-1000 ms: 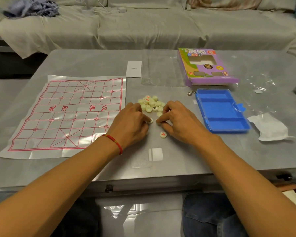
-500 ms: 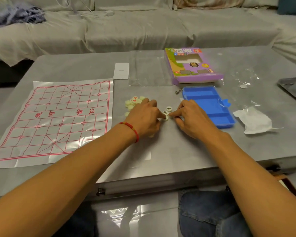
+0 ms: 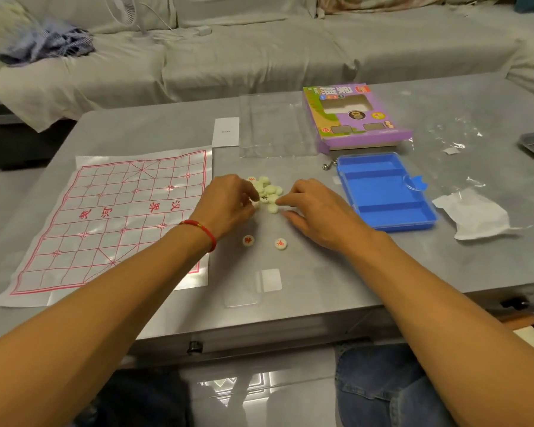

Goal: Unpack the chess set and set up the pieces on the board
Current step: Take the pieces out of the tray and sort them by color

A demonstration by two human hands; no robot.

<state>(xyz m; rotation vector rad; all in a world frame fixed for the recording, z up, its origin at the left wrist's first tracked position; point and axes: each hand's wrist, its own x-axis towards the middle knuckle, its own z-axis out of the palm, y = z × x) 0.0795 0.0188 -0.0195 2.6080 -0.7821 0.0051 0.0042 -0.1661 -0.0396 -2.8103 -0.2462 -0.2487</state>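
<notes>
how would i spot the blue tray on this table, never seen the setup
Start at the purple game box at the grey table's far side. Just nearer the person lies the blue tray, right of the pile of pale pieces. It is the only solid blue item there.

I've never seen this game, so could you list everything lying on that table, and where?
board sheet: one, white with red grid, table left
piece pile: pale discs, count unclear, centre
separate pieces: two, pale with red marks, nearer the person
tray: one, blue, empty, right
box: one, purple, far side
white slip: one, beside the clear sleeve
crumpled wrapper: one, white, far right
left hand: at the pile
right hand: at the pile
</notes>
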